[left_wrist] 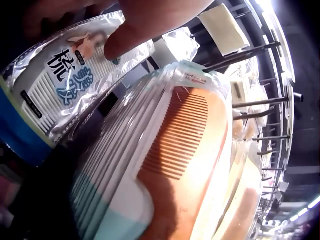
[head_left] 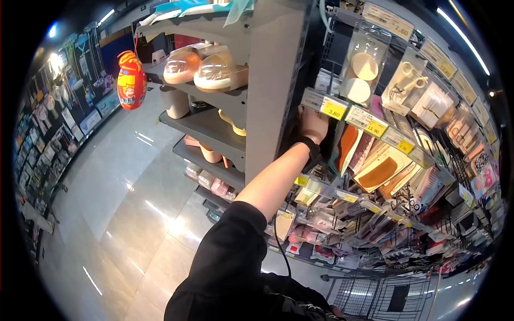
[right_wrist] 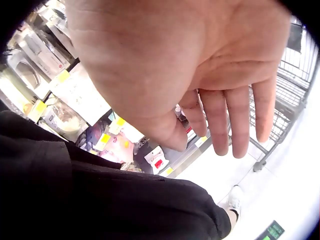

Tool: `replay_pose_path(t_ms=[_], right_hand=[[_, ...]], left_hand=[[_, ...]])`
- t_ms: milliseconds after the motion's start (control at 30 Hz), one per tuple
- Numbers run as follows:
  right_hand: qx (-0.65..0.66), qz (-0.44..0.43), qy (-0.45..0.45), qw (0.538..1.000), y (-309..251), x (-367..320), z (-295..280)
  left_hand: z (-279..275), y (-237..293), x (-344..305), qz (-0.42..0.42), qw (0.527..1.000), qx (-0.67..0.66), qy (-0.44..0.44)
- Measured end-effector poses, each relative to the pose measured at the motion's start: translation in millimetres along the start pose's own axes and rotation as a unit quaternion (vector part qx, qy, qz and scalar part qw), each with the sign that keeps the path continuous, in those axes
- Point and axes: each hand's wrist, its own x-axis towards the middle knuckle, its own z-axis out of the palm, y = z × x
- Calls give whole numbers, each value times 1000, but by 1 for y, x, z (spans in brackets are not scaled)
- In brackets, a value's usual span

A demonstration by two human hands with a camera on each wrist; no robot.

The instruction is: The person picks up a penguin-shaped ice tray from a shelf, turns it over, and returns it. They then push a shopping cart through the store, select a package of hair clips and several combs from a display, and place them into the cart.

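On the shelf's yellow price labels, 1 tag (head_left: 333,108) reads 3.80 and its neighbour (head_left: 366,122) reads 13.90. A clear packet (left_wrist: 75,75) bears a large black Chinese character, 梳; the smaller print is too blurred to read.

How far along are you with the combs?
Done: the left hand has reached in near the brown comb. In hand: its thumb lies on a shiny packet. Probably left to do: lifting that out past the price tag. The right hand is open, empty.
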Motion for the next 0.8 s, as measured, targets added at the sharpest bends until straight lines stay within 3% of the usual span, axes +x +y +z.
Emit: replay_pose_path(t_ms=[100, 233, 500, 600, 800], right_hand=[[-1, -2, 2, 1000, 4, 3, -1], [4, -8, 6, 1000, 3, 7, -2], [10, -21, 17, 1000, 20, 15, 1], [13, -19, 15, 1000, 30, 20, 5], [-5, -1, -3, 1000, 31, 19, 4]], left_hand=[[-20, 31, -17, -69, 996, 46, 19], [-22, 33, -22, -45, 995, 66, 67], [-26, 46, -29, -54, 994, 85, 48], [-24, 41, -32, -43, 992, 70, 97], [-28, 48, -32, -73, 993, 76, 59]])
